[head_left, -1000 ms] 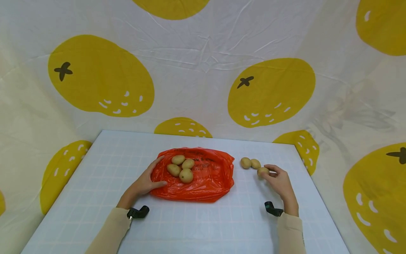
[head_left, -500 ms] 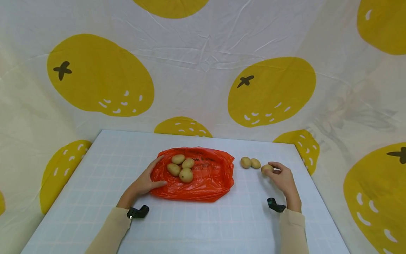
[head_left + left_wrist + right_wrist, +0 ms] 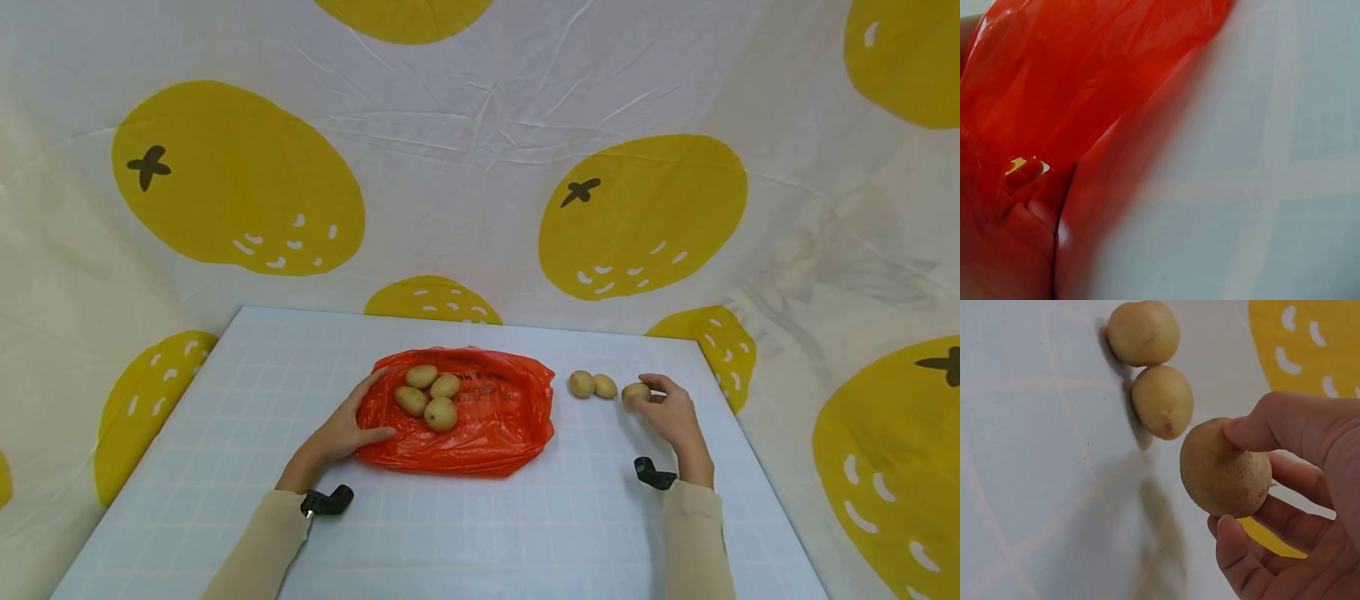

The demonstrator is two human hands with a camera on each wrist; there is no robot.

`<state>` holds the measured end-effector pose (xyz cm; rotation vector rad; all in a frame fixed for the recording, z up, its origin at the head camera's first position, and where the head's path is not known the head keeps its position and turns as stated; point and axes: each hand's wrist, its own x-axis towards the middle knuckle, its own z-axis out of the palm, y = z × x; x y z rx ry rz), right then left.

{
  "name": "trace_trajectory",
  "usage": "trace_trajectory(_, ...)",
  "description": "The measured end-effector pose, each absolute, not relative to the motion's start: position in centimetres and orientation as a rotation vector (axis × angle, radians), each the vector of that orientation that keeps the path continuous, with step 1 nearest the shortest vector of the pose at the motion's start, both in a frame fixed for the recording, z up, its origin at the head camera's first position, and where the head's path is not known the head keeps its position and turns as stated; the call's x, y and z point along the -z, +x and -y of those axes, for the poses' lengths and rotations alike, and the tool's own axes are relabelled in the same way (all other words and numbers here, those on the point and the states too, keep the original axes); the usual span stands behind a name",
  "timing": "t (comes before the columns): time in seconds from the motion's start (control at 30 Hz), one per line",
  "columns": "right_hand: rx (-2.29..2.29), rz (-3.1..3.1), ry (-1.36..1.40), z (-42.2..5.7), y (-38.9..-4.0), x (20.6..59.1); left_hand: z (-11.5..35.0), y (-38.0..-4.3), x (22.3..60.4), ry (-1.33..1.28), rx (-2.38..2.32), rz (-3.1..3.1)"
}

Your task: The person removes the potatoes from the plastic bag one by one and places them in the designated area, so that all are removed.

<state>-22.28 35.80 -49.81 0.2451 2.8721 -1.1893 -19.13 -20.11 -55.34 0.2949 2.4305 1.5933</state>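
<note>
Pinching a potato (image 3: 1216, 478), right fingers (image 3: 1238, 556) above gridded tabletop (image 3: 517, 533), left fingers (image 3: 367, 387) spread at bag (image 3: 495, 417), fruit-print cloth (image 3: 450, 183) behind.

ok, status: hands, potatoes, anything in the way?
Right hand pinches potato. Left hand holds red bag, four potatoes within its edges. Two loose potatoes between right hand and bag, maybe in the way.

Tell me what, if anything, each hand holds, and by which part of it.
The right hand pinches a potato by opposite sides, between thumb and fingers. The left hand grips the red bag by its left end.
</note>
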Motion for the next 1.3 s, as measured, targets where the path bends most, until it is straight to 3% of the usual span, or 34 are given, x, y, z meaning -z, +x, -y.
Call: trace_trajectory(1.3, 1.171, -2.800, 0.267, -35.6, -23.9, 51.8, 20.0, -19.1, 55.4, 0.331, -1.643, -2.397)
